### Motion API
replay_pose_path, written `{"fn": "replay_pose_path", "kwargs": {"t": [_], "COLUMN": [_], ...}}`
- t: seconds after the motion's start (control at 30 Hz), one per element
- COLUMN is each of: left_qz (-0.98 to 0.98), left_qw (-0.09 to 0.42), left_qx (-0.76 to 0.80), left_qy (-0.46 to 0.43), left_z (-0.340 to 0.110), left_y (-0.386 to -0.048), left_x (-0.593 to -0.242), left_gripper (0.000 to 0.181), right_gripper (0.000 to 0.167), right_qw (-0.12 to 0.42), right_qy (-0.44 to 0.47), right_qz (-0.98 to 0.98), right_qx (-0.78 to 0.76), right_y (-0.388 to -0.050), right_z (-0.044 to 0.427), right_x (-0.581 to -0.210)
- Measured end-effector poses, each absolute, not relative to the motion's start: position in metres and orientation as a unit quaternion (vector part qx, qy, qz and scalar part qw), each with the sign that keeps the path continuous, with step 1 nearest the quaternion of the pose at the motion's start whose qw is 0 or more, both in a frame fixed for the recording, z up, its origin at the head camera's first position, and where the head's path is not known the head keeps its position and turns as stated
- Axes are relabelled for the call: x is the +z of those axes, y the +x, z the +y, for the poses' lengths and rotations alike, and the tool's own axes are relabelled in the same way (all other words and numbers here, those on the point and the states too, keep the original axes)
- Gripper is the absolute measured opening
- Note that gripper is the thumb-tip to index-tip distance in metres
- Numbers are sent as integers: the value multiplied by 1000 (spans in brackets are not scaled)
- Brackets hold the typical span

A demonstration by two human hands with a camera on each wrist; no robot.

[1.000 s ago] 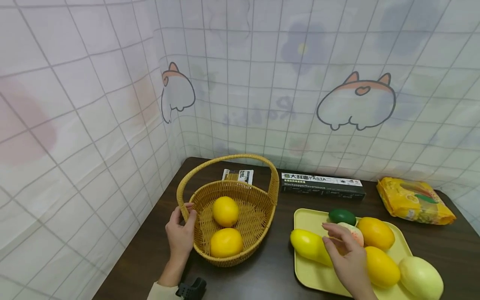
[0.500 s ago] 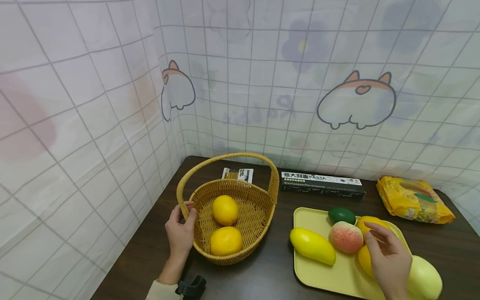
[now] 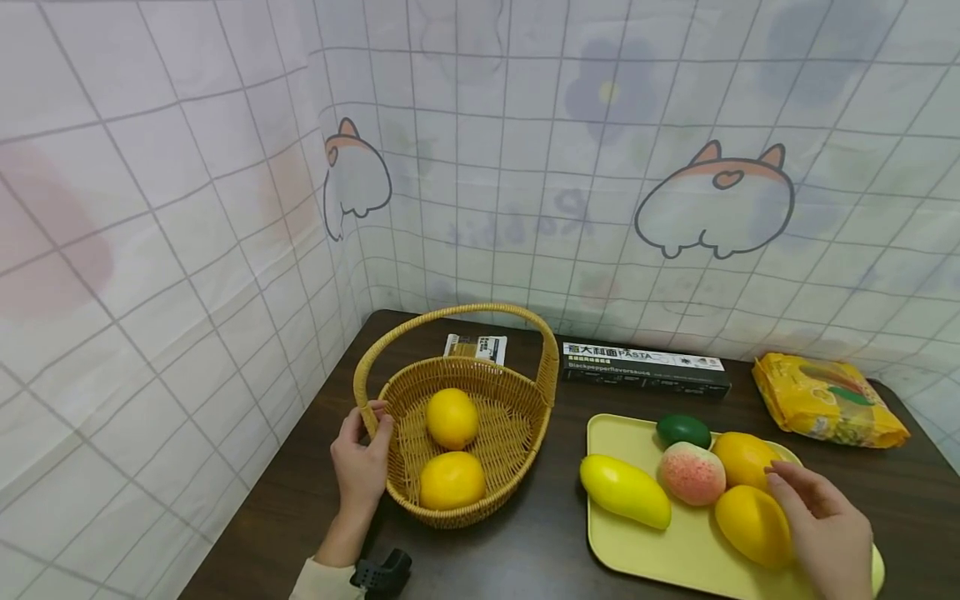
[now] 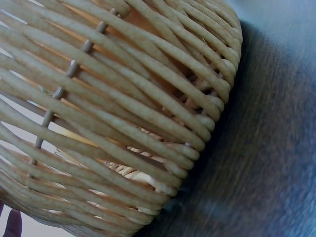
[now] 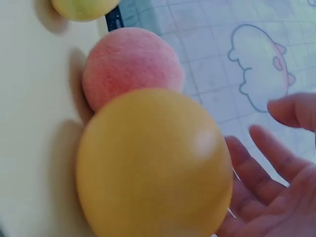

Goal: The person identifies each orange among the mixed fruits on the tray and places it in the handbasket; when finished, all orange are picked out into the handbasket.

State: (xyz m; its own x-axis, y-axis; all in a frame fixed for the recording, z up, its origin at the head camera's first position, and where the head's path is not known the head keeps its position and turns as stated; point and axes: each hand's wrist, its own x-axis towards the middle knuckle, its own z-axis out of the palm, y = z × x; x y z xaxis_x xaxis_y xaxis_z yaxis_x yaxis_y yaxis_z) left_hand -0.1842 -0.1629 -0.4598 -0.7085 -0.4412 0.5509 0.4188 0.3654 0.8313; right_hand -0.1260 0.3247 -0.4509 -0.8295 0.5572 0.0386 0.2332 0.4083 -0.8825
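My left hand [image 3: 363, 458] grips the wicker basket [image 3: 517, 467] at the left base of its handle. Two round yellow fruits [image 3: 452, 482] lie inside the basket. The basket's woven side [image 4: 108, 113] fills much of the left wrist view. My right hand [image 3: 828, 525], fingers loosely bent and apart, hovers at the right of the pale yellow tray [image 3: 622, 554]. It is beside an orange-yellow fruit [image 3: 753, 525]; the right wrist view shows the thumb and fingers [image 5: 269, 192] spread around no fruit. Another orange-yellow fruit [image 3: 742, 461] and a peach [image 3: 693, 475] lie close by.
On the tray are also a long yellow mango-like fruit [image 3: 626, 492] and a dark green fruit [image 3: 683, 431]. A pale fruit [image 3: 877, 571] is mostly hidden behind the right hand. Behind stand a pasta box [image 3: 645, 369], a yellow packet [image 3: 828, 400] and a small sachet [image 3: 476, 348].
My right hand has moved rightward across the tray, from over the peach past the orange-yellow fruits, uncovering them. The left hand and basket have stayed in place.
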Motion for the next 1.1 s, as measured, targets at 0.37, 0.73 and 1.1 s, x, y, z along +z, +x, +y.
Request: {"fn": "replay_pose_path", "kwargs": {"t": [0.37,0.73,1.1], "left_qz": [-734,-735,-734], "left_qw": [380,377,377], "left_qx": [-563,-563,-565], "left_qy": [5,7,9], "left_z": [-162,-163,-163], "left_y": [-185,-185,-185], "left_x": [-461,-462,-462], "left_gripper": [14,15,14], "right_gripper": [75,75,72], "right_qw": [-58,-135,-181], "right_qy": [-101,-60,12], "right_qz": [-915,-919,-912], "right_qx": [386,365,369], "right_y": [-125,-127,-122], "right_z": [344,349,357], "right_x": [-448,-455,-461]}}
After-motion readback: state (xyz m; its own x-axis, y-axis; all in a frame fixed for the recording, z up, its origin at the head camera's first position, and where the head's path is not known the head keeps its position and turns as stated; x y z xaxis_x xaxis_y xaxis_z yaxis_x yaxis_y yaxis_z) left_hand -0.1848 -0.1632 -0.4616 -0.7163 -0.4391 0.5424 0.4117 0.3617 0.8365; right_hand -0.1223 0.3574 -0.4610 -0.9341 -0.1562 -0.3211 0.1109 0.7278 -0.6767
